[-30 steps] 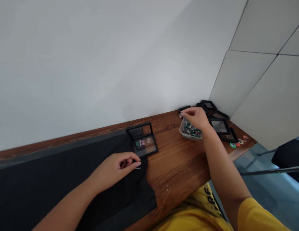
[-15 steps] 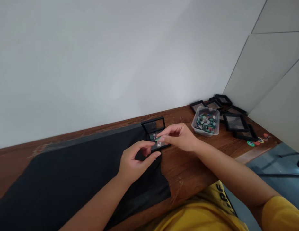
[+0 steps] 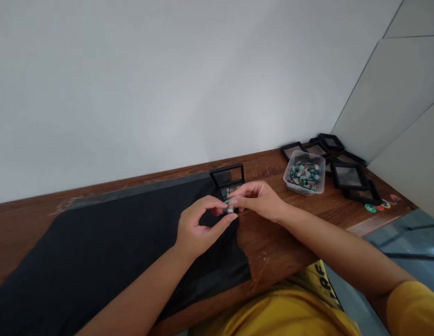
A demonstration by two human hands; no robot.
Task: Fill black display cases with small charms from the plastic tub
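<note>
A small clear stone sits between my two hands, over the near part of an open black display case. My right hand pinches the stone from above with thumb and forefinger. From the left, the thumb and fingertips of my left hand close in a curved grip around the same stone. The case lid stands tilted up at the back with its clear window showing. Several small greenish and clear pieces lie in the case base, partly hidden by my fingers.
A clear plastic tub of mixed green, red and clear stones stands to the right. Several black window cases are piled beyond it. Colourful round stickers lie near the right edge. Black cloth covers the left of the wooden table.
My left hand has come closer, its fingertips moving in around the clear stone. My right hand keeps its pinch. The whole view has shifted slightly.
</note>
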